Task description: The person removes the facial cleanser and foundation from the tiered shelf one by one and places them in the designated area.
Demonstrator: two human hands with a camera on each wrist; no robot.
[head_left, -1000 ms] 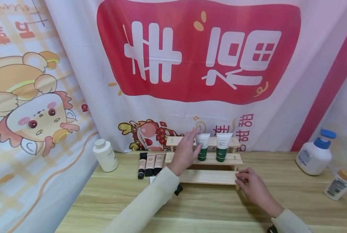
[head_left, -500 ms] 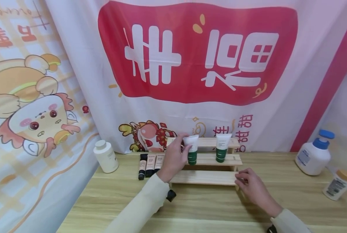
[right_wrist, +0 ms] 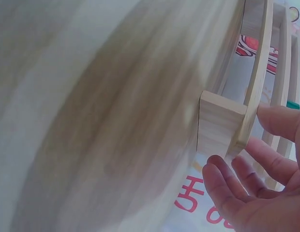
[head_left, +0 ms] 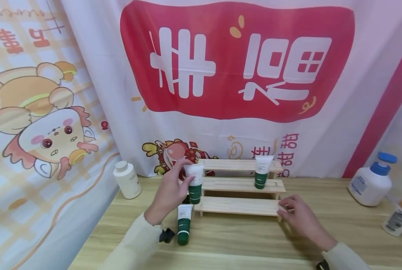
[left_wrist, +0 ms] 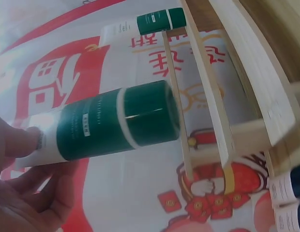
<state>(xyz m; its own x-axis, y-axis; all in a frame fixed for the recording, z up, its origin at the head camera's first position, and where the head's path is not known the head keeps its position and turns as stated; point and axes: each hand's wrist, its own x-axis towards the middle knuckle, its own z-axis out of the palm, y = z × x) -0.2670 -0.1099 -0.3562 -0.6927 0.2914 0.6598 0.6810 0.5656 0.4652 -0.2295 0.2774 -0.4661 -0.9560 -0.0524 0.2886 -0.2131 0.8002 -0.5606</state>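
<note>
My left hand (head_left: 167,193) pinches a white and green squeeze tube (head_left: 195,187) by its white upper part, off the left end of a three-step wooden rack (head_left: 238,205). In the left wrist view that tube (left_wrist: 116,121) points its green cap toward the steps. A matching tube (head_left: 261,178) stands on the rack's middle step, near the right. Another matching tube (head_left: 184,225) is on the table below my left hand. My right hand (head_left: 300,217) grips the right end of the lowest step, thumb against its edge in the right wrist view.
A white bottle (head_left: 127,180) stands at the left. To the right are a blue-topped pump bottle (head_left: 371,183) and a jar with an orange lid (head_left: 399,219). Dark-capped small tubes (left_wrist: 288,188) show beside the rack in the left wrist view. Printed cloth (head_left: 234,138) hangs behind.
My left hand has taken the left green tube from the middle step and carried it left and down past the rack's end. My right hand stays at the rack's right end.
</note>
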